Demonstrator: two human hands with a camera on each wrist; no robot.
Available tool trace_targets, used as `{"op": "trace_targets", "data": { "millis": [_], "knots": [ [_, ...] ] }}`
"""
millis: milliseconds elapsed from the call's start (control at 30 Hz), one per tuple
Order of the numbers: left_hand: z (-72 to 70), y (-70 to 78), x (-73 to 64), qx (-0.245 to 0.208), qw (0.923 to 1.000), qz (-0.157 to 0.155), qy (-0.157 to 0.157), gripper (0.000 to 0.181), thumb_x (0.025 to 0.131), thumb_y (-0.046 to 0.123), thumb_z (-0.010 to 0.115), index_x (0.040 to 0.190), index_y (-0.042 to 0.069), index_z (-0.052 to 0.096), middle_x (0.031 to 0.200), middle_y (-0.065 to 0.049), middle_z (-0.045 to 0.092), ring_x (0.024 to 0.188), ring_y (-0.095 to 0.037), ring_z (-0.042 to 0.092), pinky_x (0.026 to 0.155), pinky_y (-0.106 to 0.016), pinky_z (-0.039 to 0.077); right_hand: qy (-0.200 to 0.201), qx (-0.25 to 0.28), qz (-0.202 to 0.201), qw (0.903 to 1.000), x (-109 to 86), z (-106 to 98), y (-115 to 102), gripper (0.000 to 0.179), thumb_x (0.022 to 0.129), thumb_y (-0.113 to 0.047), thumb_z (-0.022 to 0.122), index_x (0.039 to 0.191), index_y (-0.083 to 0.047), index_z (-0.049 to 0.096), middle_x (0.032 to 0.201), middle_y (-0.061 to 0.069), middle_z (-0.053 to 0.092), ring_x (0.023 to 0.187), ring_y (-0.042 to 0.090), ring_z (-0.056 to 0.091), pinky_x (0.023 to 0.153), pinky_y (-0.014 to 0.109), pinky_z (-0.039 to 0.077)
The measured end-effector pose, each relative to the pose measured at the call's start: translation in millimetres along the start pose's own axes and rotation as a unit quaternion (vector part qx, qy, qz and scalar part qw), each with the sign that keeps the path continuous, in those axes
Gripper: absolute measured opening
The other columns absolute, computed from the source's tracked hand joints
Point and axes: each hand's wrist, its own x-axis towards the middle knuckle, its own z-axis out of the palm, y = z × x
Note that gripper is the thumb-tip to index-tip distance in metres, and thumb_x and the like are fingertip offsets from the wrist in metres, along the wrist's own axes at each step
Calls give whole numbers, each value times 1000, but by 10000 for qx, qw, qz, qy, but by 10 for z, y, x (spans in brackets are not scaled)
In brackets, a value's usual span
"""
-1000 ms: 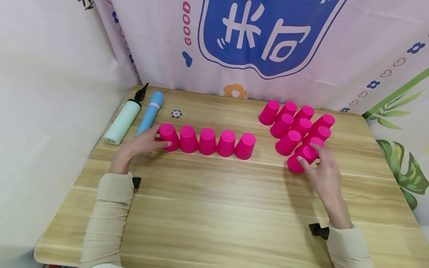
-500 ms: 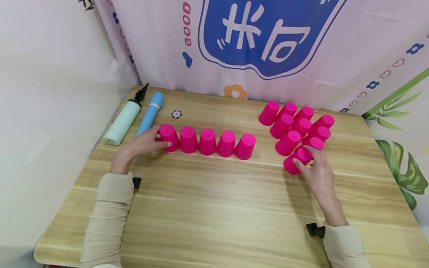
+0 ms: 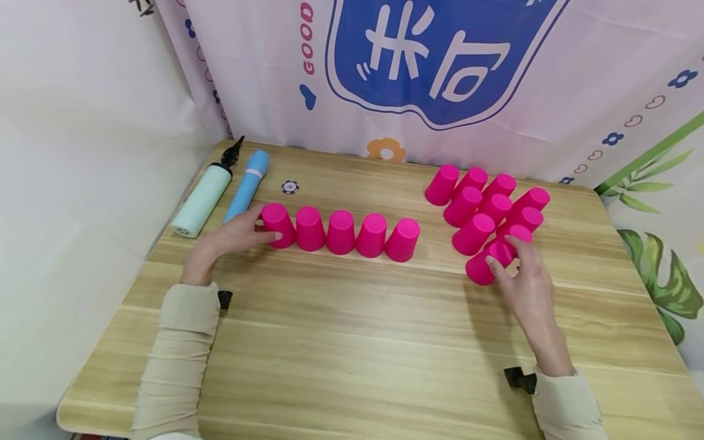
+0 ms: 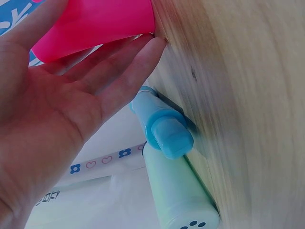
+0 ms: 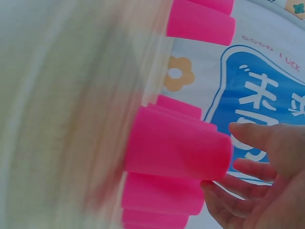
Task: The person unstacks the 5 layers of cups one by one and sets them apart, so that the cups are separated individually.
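Observation:
Several upside-down pink cups stand in a row across the table in the head view. My left hand holds the leftmost pink cup, thumb on its near side and fingers behind; the left wrist view shows that cup between thumb and fingers. At the right, more pink cups stand upside down in a close block. Around the top of its front pink cup is my right hand, with loosely spread fingers. In the right wrist view, thumb and fingertips lie at the edges of this cup.
Left of the row lie a blue microphone-shaped tube and a pale green hand pump. Behind the row is a poker chip. A printed curtain hangs along the table's back edge.
The right hand has shifted the front cup slightly left, then drawn back a little to the right while the cup stayed. My left hand and the row have not moved.

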Motion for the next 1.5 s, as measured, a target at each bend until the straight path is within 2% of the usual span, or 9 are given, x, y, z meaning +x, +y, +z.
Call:
{"op": "trace_targets", "data": {
  "millis": [267, 533, 667, 833, 967, 1067, 1200, 1333, 1500],
  "knots": [
    [-13, -12, -29, 8, 10000, -43, 7, 58, 94, 16, 63, 140, -2, 32, 137, -22, 43, 128, -41, 43, 106, -53, 37, 455, 212, -317, 9982, 43, -42, -269, 49, 83, -7, 76, 126, 1, 56, 125, 20, 53, 117, 35, 50, 84, 57, 51],
    [-10, -5, -6, 79, 10000, -8, 33, 56, 94, 17, 63, 139, -1, 34, 136, -21, 44, 127, -40, 44, 105, -53, 38, 440, 480, -787, 9948, 142, 46, -550, 49, 81, -7, 77, 126, 0, 58, 123, 17, 56, 116, 31, 52, 86, 52, 51],
    [-30, 20, 6, 115, 9999, -43, -16, 57, 94, 17, 62, 139, -1, 33, 138, -22, 42, 129, -41, 42, 106, -53, 37, 410, 878, -1279, 9870, 264, 147, -824, 49, 80, -6, 78, 124, -1, 60, 122, 15, 58, 114, 28, 54, 88, 46, 50],
    [-51, 4, -12, 122, 9999, -46, -16, 57, 94, 16, 62, 139, -2, 33, 138, -22, 42, 130, -41, 41, 107, -53, 36, -148, 1479, -2017, 9681, 423, 368, -1429, 47, 82, -12, 78, 123, -1, 60, 119, 12, 60, 106, 24, 58, 84, 38, 53],
    [-26, -28, -10, 72, 10000, 9, -5, 56, 94, 17, 62, 139, -1, 34, 137, -22, 43, 129, -41, 42, 107, -53, 36, -810, 1489, -2510, 9530, 523, 586, -1880, 47, 85, -21, 75, 126, -3, 58, 122, 11, 59, 112, 23, 57, 86, 36, 54],
    [-22, -39, -10, 54, 10000, 29, -7, 56, 94, 18, 63, 139, -1, 34, 137, -21, 44, 129, -40, 43, 106, -53, 37, -1136, 1355, -2606, 9491, 592, 733, -2067, 48, 87, -23, 73, 128, -4, 57, 123, 10, 59, 115, 22, 55, 89, 35, 53],
    [34, -37, 26, -29, 9999, 119, -46, 56, 94, 17, 63, 139, -1, 34, 136, -21, 45, 128, -40, 44, 106, -52, 37, -1313, 989, -2348, 9580, 626, 810, -1959, 50, 86, -22, 75, 129, -5, 56, 125, 11, 57, 117, 26, 53, 93, 39, 49],
    [33, -26, 51, 39, 9999, 161, -21, 57, 94, 17, 64, 139, -1, 35, 136, -21, 46, 127, -39, 44, 106, -52, 38, -1216, 585, -1969, 9711, 602, 776, -1606, 51, 84, -20, 77, 127, -1, 56, 126, 17, 56, 116, 34, 51, 95, 46, 46],
    [-8, -102, 20, -10, 9999, 129, 48, 58, 93, 18, 65, 139, 0, 35, 135, -20, 46, 127, -39, 45, 105, -52, 38, -1306, 127, -1458, 9806, 498, 757, -1214, 53, 83, -21, 77, 127, -1, 56, 125, 19, 55, 115, 37, 51, 86, 53, 50]
  ]
}}
